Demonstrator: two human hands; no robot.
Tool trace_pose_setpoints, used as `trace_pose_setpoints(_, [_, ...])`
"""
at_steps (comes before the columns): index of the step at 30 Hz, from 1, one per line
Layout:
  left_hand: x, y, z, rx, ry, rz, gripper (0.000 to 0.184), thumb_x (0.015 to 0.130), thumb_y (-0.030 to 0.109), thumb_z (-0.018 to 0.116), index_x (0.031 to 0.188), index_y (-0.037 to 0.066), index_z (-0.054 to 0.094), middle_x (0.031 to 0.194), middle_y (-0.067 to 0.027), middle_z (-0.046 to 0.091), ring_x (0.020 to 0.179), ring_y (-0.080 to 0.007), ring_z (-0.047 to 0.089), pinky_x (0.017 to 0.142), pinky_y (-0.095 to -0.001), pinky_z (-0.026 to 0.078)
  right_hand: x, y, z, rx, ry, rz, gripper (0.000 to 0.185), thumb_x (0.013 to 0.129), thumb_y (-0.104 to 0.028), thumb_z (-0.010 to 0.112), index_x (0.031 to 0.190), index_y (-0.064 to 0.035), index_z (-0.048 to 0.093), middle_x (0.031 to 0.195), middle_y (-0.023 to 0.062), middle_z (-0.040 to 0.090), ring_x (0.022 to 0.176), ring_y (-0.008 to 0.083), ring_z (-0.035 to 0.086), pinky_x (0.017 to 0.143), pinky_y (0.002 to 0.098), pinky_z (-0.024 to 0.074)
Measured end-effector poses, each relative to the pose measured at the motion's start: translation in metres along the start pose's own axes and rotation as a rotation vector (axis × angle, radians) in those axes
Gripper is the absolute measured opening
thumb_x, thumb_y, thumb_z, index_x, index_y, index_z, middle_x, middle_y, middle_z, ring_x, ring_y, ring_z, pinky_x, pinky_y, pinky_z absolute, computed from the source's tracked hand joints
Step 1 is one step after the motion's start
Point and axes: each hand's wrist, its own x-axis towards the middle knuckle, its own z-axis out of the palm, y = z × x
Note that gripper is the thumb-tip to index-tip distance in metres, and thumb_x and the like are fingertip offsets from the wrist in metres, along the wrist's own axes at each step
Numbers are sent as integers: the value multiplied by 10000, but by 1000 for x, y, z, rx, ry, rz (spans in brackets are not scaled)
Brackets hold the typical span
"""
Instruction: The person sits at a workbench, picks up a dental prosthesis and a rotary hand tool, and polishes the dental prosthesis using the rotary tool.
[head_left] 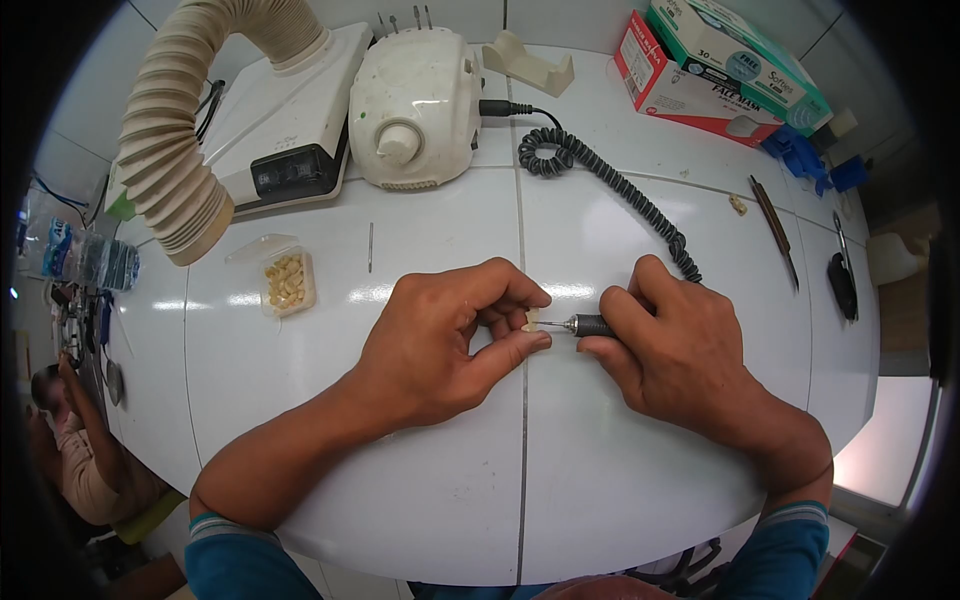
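My left hand (435,340) pinches a small cream-coloured artificial tooth (532,317) between thumb and fingers, which partly cover it. In my right hand (680,345) is a rotary handpiece (594,326), gripped like a pen. Its thin metal bur points left and meets the tooth, or nearly so; I cannot tell if they touch. Left of my hands, a small clear plastic box (308,291) with its lid open holds several similar yellowish teeth (286,280). A thin metal bur (371,247) lies alone on the white tiled table (420,500).
A black coiled cord (625,190) links to a white control box (415,110). A ribbed hose (165,130) arches over the left back. A cream handpiece rest (527,66), mask boxes (720,75) and a brown-handled tool (773,230) lie around. Another person (95,450) sits at far left.
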Motion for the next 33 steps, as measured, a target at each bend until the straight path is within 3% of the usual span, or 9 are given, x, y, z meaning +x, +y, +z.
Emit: trace_pose_setpoints(33, [1,-2,3,-7,25,13,262,919,90,904,1156,35,807,854,10,741,623,-25,549,532,-229,405,0,-4,-2,-5,-25,0,365,1009,-439,819,1001,-101,682,909,69,518,660,217,611,571,389,497])
